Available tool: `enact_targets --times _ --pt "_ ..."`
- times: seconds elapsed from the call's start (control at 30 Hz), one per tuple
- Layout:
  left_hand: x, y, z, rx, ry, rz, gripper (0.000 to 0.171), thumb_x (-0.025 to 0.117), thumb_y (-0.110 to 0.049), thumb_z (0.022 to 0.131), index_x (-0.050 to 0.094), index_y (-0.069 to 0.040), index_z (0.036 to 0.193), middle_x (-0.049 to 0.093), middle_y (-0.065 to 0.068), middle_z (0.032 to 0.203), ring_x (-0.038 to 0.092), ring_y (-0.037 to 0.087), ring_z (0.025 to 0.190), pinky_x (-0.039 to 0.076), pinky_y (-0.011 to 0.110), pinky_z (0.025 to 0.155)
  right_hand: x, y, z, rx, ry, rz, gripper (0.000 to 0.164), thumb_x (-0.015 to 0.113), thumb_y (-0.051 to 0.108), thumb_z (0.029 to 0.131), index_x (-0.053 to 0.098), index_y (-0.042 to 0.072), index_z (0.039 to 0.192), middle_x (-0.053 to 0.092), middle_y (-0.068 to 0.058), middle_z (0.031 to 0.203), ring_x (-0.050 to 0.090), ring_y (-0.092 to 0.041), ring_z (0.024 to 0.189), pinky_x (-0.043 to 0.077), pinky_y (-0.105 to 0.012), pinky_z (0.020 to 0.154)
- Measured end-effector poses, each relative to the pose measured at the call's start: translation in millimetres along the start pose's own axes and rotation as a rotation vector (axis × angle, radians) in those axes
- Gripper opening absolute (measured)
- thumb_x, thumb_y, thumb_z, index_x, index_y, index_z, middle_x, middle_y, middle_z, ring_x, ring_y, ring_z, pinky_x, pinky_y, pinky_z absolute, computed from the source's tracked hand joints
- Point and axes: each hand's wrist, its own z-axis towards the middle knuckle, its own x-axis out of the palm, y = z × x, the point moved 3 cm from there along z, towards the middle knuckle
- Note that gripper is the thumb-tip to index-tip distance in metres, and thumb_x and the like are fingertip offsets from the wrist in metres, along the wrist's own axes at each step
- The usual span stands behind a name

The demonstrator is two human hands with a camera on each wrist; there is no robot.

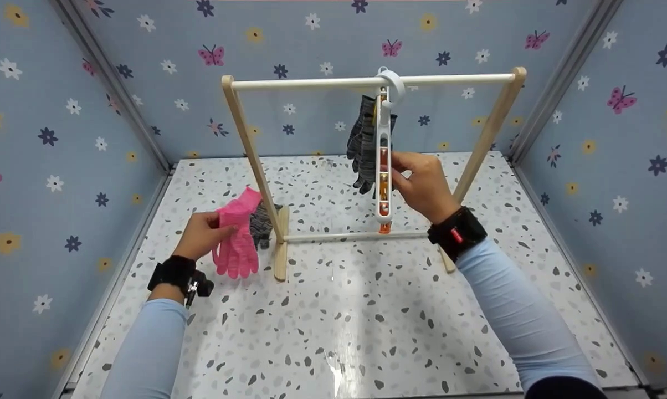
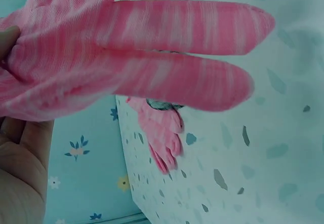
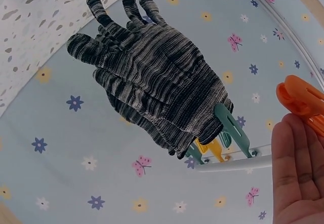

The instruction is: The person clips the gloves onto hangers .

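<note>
My left hand (image 1: pixel 203 235) pinches a pink knit glove (image 1: pixel 236 235) between thumb and fingers, left of the drying rack; its fingers dangle downward. In the left wrist view the same glove (image 2: pixel 167 26) fills the top. At the rack, my right hand (image 1: pixel 422 180) has thumb and fingers at a white clip hanger (image 1: pixel 384 166). An orange clip (image 3: pixel 304 100) is at those fingertips in the right wrist view. Dark grey striped gloves (image 3: pixel 162 77) hang from the hanger, gripped near the cuff by a green clip (image 3: pixel 233 127).
The wooden-legged rack has a white top bar (image 1: pixel 311 83) carrying the hanger's hook (image 1: pixel 393 86). Another pink glove (image 2: pixel 161 135) lies on the speckled tabletop (image 1: pixel 311 321). A grey glove (image 1: pixel 261 224) lies behind the rack's left leg (image 1: pixel 256 166). Patterned walls (image 1: pixel 40 166) enclose the table.
</note>
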Motion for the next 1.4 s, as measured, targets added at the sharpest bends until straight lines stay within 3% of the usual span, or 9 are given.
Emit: enact_targets --times 0.2,0.47,0.83,1.17,1.27,1.4 --pt "3.7 -12.8 0.2 0.044 -0.008 -0.052 0.024 0.079 -0.012 0.1 0.078 0.009 0.111 0.077 0.008 0.086 0.061 0.008 0.072 0.052 0.021 0.063 0 -2 0 0.0 -0.033 0.008 0.009 0.075 0.005 0.099 0.078 -0.004 0.096 0.081 -0.018 0.088 0.078 -0.032 0.077 0.065 -0.048 0.074" --pt "12.1 -28.4 2.9 0.092 0.003 -0.091 0.024 0.084 -0.014 0.096 0.077 0.009 0.098 0.064 -0.005 0.069 0.054 0.007 0.064 0.047 0.022 0.057 1 -2 0 -0.007 -0.058 0.004 0.01 0.075 0.005 0.1 0.079 -0.004 0.098 0.08 -0.019 0.088 0.078 -0.033 0.077 0.065 -0.049 0.074" --pt "27.5 -45.3 5.6 0.145 0.016 -0.149 0.019 0.08 -0.008 0.097 0.078 0.011 0.098 0.066 -0.005 0.069 0.055 0.006 0.064 0.049 0.02 0.058 1 -7 -2 0.029 -0.096 -0.007 0.012 0.074 0.005 0.1 0.08 -0.004 0.097 0.081 -0.02 0.09 0.079 -0.035 0.077 0.065 -0.051 0.074" --pt "35.8 -53.7 4.1 0.172 -0.019 -0.167 0.016 0.08 -0.005 0.097 0.08 0.01 0.103 0.072 0.002 0.076 0.058 0.006 0.065 0.052 0.019 0.059 3 -11 -3 0.035 -0.136 0.028 0.011 0.075 0.003 0.099 0.083 -0.005 0.1 0.082 -0.019 0.09 0.079 -0.034 0.076 0.066 -0.047 0.073" --pt "39.0 -59.7 3.7 0.172 -0.014 -0.179 0.017 0.08 -0.004 0.097 0.08 0.011 0.104 0.074 0.006 0.078 0.059 0.005 0.065 0.052 0.018 0.059 2 -13 -3 0.053 -0.144 0.031 0.012 0.075 0.003 0.099 0.083 -0.005 0.101 0.082 -0.019 0.091 0.08 -0.035 0.077 0.066 -0.041 0.074" --pt "45.4 -68.8 4.3 0.193 -0.008 -0.179 0.016 0.08 -0.004 0.096 0.081 0.01 0.104 0.075 0.01 0.079 0.058 0.005 0.063 0.051 0.018 0.057 1 -15 -4 0.071 -0.161 0.051 0.011 0.075 0.003 0.098 0.084 -0.004 0.101 0.082 -0.019 0.092 0.08 -0.035 0.076 0.06 -0.02 0.076"
